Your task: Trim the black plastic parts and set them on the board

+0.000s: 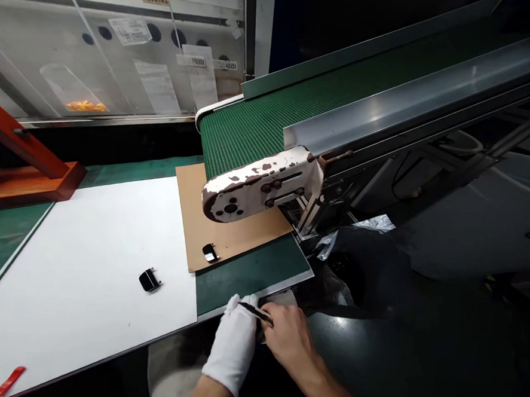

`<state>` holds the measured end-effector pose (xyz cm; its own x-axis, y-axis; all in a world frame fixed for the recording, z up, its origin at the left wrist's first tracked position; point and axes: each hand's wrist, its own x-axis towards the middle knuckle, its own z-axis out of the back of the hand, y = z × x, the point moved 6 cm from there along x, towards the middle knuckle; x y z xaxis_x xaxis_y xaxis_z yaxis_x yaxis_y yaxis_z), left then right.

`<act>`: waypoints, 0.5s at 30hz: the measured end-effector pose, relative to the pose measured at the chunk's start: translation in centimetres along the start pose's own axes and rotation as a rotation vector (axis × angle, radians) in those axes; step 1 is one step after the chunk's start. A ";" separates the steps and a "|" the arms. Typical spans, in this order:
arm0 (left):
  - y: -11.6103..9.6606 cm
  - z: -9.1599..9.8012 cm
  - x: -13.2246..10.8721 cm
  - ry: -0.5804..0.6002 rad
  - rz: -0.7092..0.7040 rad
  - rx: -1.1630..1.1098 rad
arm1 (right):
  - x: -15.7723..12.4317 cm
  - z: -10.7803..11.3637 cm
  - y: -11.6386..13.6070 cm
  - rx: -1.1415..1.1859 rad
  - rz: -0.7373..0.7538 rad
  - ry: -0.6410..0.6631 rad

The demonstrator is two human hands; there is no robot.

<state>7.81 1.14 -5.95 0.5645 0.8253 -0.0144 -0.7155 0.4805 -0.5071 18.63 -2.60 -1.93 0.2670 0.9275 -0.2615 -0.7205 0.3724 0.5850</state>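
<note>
My left hand (233,343), in a white glove, is closed at the table's front edge, its fingertips pinching one end of a thin black piece with a pale edge (254,310). My bare right hand (290,335) is closed around the other end of it, close beside the glove. Fingers cover much of the piece, so its exact kind cannot be made out. A small glossy black part with two short prongs (149,280) lies on the white sheet (104,260). Another black part, like it (209,253), rests on the brown cardboard (240,236).
A green conveyor belt (251,126) slopes up to the right, its chipped white end bracket (261,186) overhanging the cardboard. At left stands a reddish wooden stand (46,179). A red strip (9,382) lies front left. Dark plastic bagging (360,264) hangs right of the table.
</note>
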 end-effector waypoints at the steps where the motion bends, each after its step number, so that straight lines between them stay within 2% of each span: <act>1: 0.1 0.2 0.1 -0.008 0.003 0.009 | 0.0 0.4 -0.2 -0.005 -0.004 -0.017; 3: 0.2 1.1 0.1 -0.024 0.003 0.036 | 0.1 2.4 -1.3 0.004 -0.041 -0.087; 5: 0.3 2.4 -0.1 -0.037 -0.008 0.049 | 0.4 5.7 -4.0 0.012 -0.134 -0.202; 8: 0.1 4.8 -0.4 -0.094 -0.029 -0.027 | 1.2 11.7 -10.0 -0.014 -0.345 -0.381; 10: -0.3 6.3 -0.5 -0.140 -0.031 -0.139 | 2.1 14.9 -14.0 -0.020 -0.427 -0.452; 13: -1.2 7.7 -0.6 -0.162 -0.014 -0.285 | 3.5 16.9 -17.6 -0.040 -0.440 -0.468; 15: -1.9 8.4 -0.7 -0.179 0.000 -0.353 | 4.0 16.6 -17.9 -0.043 -0.381 -0.474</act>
<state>5.31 2.18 2.25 0.4615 0.8789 0.1208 -0.5124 0.3753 -0.7724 43.24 -5.02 -0.67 0.7598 0.6464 -0.0702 -0.5408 0.6882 0.4836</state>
